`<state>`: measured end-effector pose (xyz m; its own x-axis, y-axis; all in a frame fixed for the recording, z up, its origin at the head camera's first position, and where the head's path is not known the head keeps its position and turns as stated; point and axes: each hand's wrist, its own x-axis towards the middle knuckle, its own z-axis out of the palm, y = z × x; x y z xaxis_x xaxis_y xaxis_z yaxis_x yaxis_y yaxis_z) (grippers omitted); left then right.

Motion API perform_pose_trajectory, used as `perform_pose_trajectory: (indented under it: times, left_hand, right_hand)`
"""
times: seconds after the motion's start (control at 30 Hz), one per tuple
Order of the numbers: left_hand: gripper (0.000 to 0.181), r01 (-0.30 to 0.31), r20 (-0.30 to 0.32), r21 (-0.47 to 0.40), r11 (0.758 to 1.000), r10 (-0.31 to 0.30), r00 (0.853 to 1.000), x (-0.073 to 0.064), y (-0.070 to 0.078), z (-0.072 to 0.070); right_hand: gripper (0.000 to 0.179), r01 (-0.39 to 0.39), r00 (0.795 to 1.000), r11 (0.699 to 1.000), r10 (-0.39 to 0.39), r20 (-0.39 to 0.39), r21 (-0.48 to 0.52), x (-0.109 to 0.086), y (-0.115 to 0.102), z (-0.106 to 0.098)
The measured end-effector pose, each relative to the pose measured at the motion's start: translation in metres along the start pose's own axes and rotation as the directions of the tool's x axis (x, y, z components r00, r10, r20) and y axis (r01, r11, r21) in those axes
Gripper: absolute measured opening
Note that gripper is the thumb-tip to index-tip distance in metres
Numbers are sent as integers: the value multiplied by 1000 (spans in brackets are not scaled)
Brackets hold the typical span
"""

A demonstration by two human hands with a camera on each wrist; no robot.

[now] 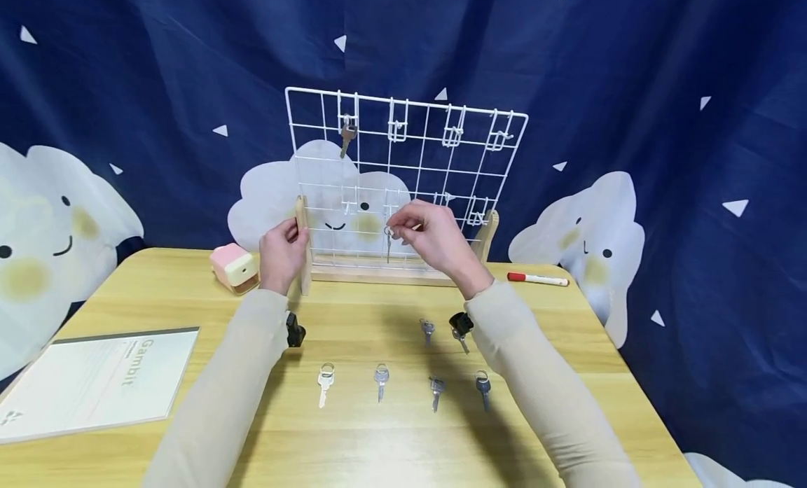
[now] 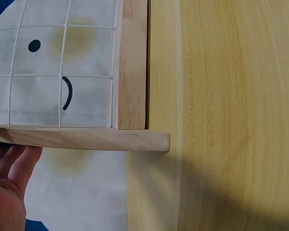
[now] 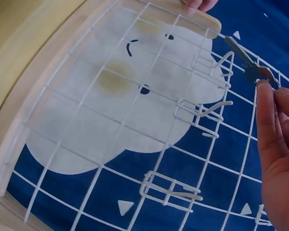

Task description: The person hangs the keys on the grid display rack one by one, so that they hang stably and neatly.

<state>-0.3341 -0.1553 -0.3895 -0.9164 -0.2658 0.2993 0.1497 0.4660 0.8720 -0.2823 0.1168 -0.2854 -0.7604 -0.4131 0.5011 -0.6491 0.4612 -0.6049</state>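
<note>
My right hand [image 1: 431, 236] pinches a key [image 1: 389, 244] near its ring, in front of the white wire grid [image 1: 421, 166]. In the right wrist view the key's blade [image 3: 237, 49] points away from the fingertips, close to a wire hook [image 3: 214, 109]. My left hand [image 1: 281, 257] grips the wooden side post [image 1: 303, 229] of the grid's stand, thumb on one side and fingers on the other. Another key [image 1: 347, 134] hangs from the upper left hook. Further hooks, such as the upper right one [image 1: 498, 139], hold nothing.
Several keys with rings, among them a silver one [image 1: 325, 386] and a dark one [image 1: 483, 386], lie on the wooden table [image 1: 353, 446]. A pink and cream box-shaped object [image 1: 235, 267] stands left of the rack, a red-capped marker [image 1: 538, 279] right. A notebook [image 1: 101, 383] lies far left.
</note>
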Motion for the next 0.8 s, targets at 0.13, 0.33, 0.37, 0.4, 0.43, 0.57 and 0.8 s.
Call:
perform_pose_trajectory:
  times: [0.13, 0.33, 0.37, 0.4, 0.43, 0.57, 0.8]
  left_hand:
    - [40, -7, 7, -4, 1000, 7, 1000, 2, 0, -1]
    - [39, -11, 1, -12, 1000, 11, 1000, 1, 0, -2]
    - [38, -12, 0, -16, 1000, 12, 1000, 1, -1, -1]
    - [38, -14, -1, -18, 1000, 14, 1000, 2, -1, -1]
    - [38, -14, -1, -19, 1000, 14, 1000, 2, -2, -1]
    - [38, -9, -6, -8, 1000, 9, 1000, 3, -4, 0]
    - [38, -11, -16, 10, 1000, 11, 1000, 1, -3, -1]
  right_hand:
    - [12, 0, 999, 1000, 0, -54, 2, 4, -5, -5]
    - [15, -24, 991, 999, 27, -132, 26, 17, -17, -17]
    - [15, -29, 990, 999, 33, -140, 32, 19, -19, -19]
    - [15, -34, 988, 999, 39, -147, 39, 21, -21, -22]
    - [15, -35, 988, 999, 40, -150, 37, 24, -23, -23]
    - [16, -36, 985, 999, 42, -169, 40, 35, -30, -29]
    - [14, -48, 976, 996, 63, -210, 74, 53, -39, -41]
